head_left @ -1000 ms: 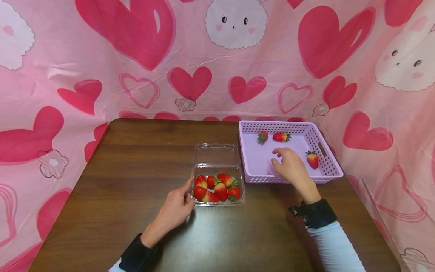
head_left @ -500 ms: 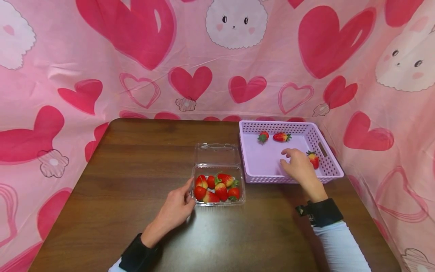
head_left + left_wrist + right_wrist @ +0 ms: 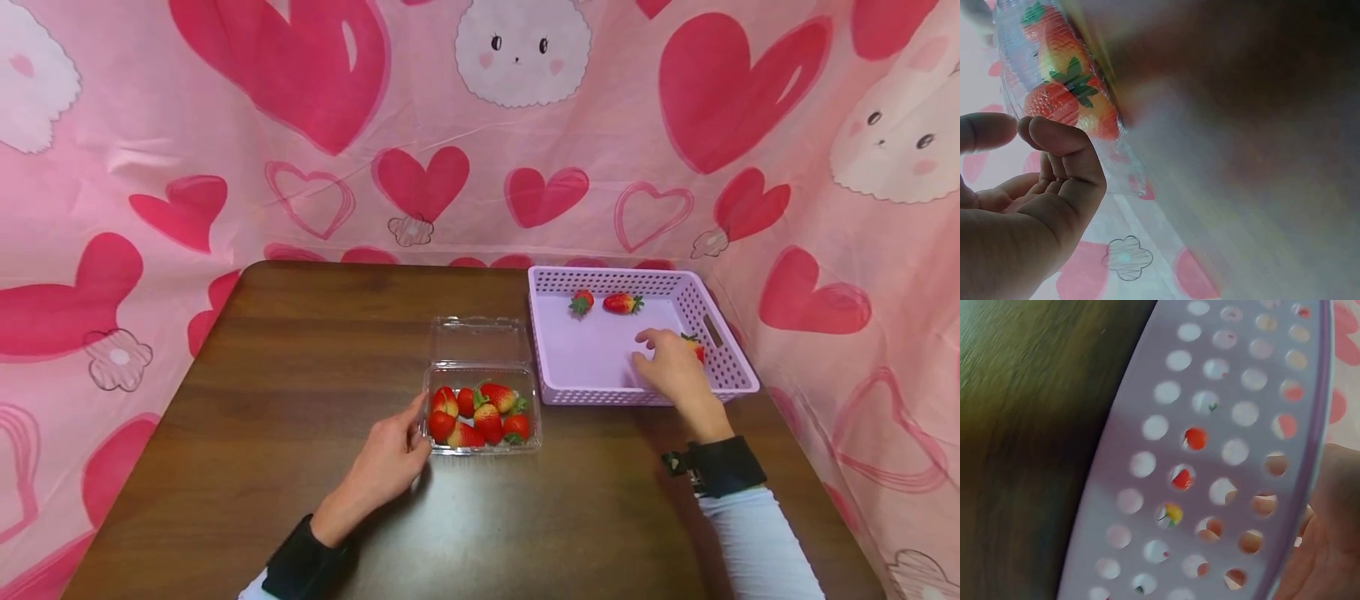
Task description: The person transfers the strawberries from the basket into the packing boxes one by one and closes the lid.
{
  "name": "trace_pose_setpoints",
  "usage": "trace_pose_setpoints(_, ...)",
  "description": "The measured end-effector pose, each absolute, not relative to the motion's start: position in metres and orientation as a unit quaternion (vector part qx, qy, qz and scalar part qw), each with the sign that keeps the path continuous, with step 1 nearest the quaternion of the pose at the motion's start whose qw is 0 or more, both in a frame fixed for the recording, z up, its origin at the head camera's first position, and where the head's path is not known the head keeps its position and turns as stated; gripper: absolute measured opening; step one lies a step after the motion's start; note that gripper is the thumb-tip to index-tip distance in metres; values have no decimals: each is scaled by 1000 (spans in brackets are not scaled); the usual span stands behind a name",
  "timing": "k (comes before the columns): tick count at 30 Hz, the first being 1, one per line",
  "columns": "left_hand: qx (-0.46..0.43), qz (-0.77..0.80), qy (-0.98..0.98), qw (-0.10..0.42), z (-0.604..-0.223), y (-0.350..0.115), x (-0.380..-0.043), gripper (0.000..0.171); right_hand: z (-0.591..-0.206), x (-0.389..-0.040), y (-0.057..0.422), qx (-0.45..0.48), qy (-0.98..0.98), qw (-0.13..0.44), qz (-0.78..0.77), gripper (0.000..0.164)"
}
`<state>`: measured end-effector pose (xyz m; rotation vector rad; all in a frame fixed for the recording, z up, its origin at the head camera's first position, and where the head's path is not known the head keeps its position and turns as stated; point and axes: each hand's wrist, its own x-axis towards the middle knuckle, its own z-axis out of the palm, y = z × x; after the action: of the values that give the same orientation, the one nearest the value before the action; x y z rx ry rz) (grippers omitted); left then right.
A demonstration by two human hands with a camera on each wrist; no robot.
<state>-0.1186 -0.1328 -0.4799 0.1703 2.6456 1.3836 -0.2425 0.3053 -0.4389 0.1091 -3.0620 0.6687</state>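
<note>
A clear plastic clamshell container [image 3: 483, 450] stands on the table with its lid folded back. Several strawberries [image 3: 487, 422] lie inside it. My left hand [image 3: 386, 458] pinches the container's left edge between thumb and fingers; the left wrist view shows the fingertips right at its rim. Over the lilac basket [image 3: 585, 358] reaches my right hand [image 3: 671, 367], fingers bent and apart, holding nothing. It partly hides the strawberry [image 3: 699, 353] at the basket's right side. In the right wrist view the perforated basket wall [image 3: 1200, 450] covers most of the hand.
At the basket's back lie two more strawberries, a rounder strawberry [image 3: 581, 302] and a longer strawberry [image 3: 622, 303]. The basket stands right beside the container on the brown table [image 3: 315, 333]. Behind hangs a pink cloth [image 3: 480, 125] with hearts.
My right hand has moved to the right inside the basket, toward the right-hand strawberry, and now covers part of it. My left hand and the container have stayed put.
</note>
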Motion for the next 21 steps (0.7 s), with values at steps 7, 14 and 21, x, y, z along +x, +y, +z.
trace_pose_setpoints(7,55,464,881,76,-480,-132,-117,70,-444,-243,319,24,-977,11,212,40)
trace_pose_setpoints(14,53,460,883,73,-480,-132,-118,70,-446,-244,330,14,-975,-3,223,42)
trace_pose_setpoints(21,52,463,881,78,-479,-132,-118,71,-446,-246,341,-3,-978,-5,210,44)
